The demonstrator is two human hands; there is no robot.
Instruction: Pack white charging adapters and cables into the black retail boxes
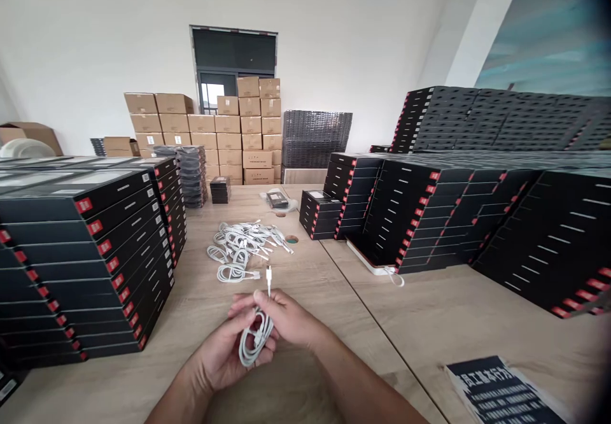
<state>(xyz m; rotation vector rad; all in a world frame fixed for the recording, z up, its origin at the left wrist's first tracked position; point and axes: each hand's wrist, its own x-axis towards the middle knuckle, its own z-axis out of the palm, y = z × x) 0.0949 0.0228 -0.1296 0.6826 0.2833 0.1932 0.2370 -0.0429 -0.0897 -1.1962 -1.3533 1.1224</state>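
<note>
A coiled white charging cable [254,346] is held between my two hands above the near part of the table. My left hand [222,347] cups the coil from the left and below, fingers curled round it. From the right, my right hand [289,319] pinches the cable near its upper end, where a white plug [268,276] sticks up past the fingers. Some fingertips are hidden behind the coil and the other hand. Just beyond lies a loose pile of similar white cables [245,242] on the wooden table [296,284].
Tall stacks of black boxes [119,233] with red labels stand at left, more black boxes [405,214] at right. A white-edged tray [370,261] sits by the right stack. A printed dark sheet [506,389] lies near right. Brown cartons [229,137] are piled behind.
</note>
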